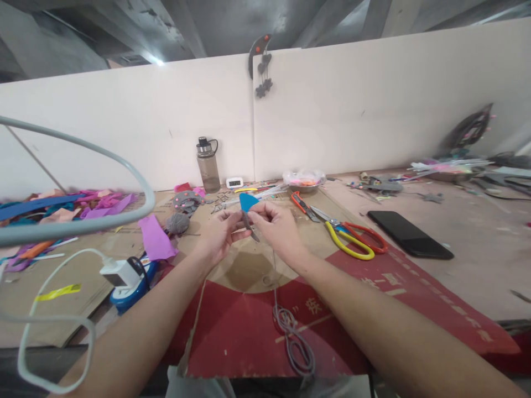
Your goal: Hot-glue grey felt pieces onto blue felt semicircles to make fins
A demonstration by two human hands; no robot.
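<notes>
My left hand and my right hand meet above the cardboard. Between their fingertips is a dark grey strip, pinched from both sides. A blue felt piece stands up at the fingertips of my right hand, and its lower edge is hidden there. A thin grey cord hangs below my right hand and ends in a looped bundle on the red part of the cardboard.
Scissors, a red cutter and a black phone lie on the right. Behind stand a bottle and a small white clock. Grey yarn, purple felt, a power strip and a looping cable are left.
</notes>
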